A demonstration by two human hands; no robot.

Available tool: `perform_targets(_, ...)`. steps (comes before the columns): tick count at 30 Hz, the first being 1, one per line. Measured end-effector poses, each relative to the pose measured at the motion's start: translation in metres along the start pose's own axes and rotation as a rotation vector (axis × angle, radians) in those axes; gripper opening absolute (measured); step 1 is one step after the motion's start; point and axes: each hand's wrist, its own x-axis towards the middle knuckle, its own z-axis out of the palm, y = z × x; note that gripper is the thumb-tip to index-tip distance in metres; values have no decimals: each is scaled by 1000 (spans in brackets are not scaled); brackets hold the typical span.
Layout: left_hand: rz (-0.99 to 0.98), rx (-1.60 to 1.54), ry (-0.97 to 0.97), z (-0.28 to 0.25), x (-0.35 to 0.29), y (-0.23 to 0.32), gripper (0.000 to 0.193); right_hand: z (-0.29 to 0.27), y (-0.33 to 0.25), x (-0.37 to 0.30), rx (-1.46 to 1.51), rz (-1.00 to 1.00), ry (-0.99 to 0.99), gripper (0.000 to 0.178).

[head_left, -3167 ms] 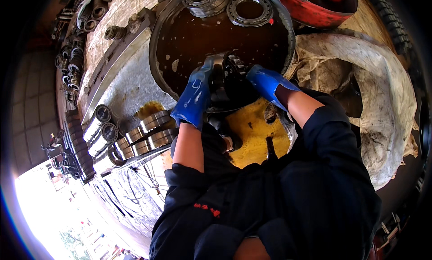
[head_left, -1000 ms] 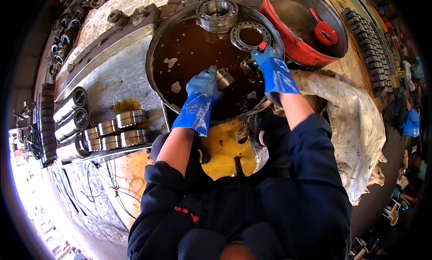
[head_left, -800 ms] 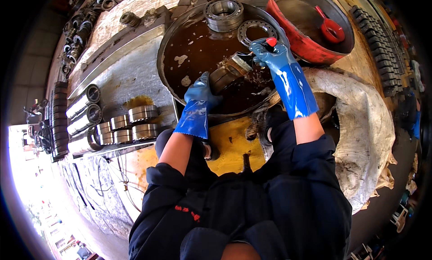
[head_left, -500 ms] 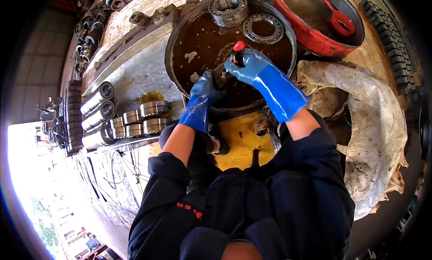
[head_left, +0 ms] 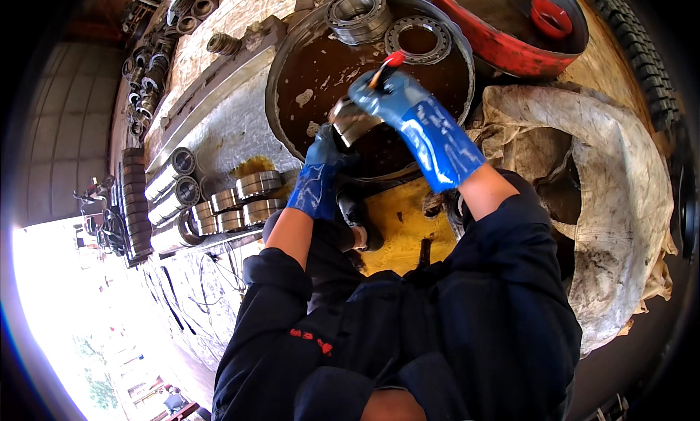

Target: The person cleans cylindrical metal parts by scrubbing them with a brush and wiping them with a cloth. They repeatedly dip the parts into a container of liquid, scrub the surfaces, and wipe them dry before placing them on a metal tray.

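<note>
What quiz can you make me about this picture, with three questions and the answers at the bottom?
1. Which hand grips the red-tipped black handle near the tilted, shiny steel ring?

2. True or false: the red, handled dipper is inside the round, red-walled tub.

3. What colour is the liquid in the round, grey metal basin?
A) blue
B) dark brown
C) white

Key:
1. The blue-gloved right hand.
2. True.
3. B.
</note>
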Motion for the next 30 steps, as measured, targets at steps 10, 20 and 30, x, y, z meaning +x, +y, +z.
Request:
perform_targets(10, -271, 399, -7, -39, -14, 79, 95, -50, 38, 10, -4, 522, 401, 37)
perform_targets(20, -234, 604, -367, -28, 78, 182, 43, -28, 77, 1, -811, 568, 280, 39)
perform_targets(30, -156, 308, -34, -34, 29, 130, 77, -37, 1, -1, -219, 96, 276, 37)
